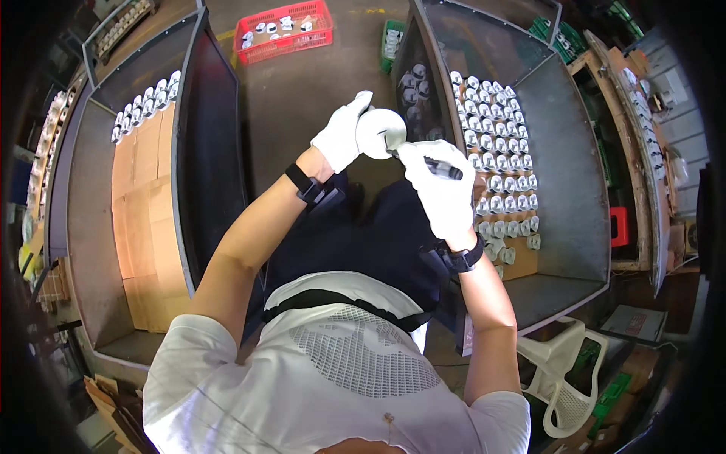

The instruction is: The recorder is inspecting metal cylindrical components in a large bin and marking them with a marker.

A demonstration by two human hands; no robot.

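My left hand (pixel 342 138), in a white glove, is closed around the edge of a round silver metal piston (pixel 373 136) with its flat disc face showing. My right hand (pixel 439 181), gloved too, is closed on a black marker pen (pixel 445 169). The pen's tip end is at the right edge of the piston's face, where a dark mark shows. Whether the tip touches the metal I cannot tell. Both hands are above the gap between two metal bins.
The right bin (pixel 563 227) holds rows of similar pistons (pixel 495 144) on cardboard. In the left bin (pixel 91 250) lie cardboard sheets (pixel 144 219) with a few piston rows at the far end. A red crate (pixel 283 51) with pistons sits on the floor ahead; a white plastic chair (pixel 571 401) stands at lower right.
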